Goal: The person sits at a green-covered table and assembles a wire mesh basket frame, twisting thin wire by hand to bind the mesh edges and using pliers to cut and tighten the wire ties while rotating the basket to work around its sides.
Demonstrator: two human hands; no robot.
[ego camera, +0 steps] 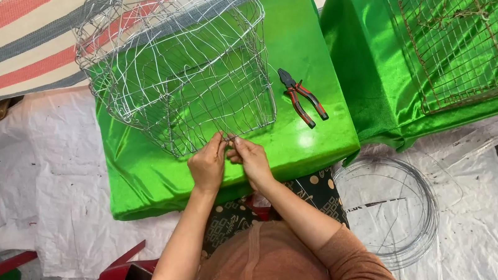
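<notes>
A silvery wire basket frame [176,63] lies tilted on a table draped in shiny green cloth [308,59]. My left hand [207,165] and my right hand [250,159] meet at the basket's near edge. The fingers of both pinch a thin wire strand there, close together and almost touching. Red-and-black pliers [302,98] rest on the cloth to the right of the basket, apart from both hands.
A second green-draped surface at the upper right carries a rusty wire mesh cage [472,46]. A coil of thin wire [407,208] lies on the white sheeting on the floor at right. A striped cloth [19,20] covers the upper left. Red plastic pieces [128,270] sit near my lap.
</notes>
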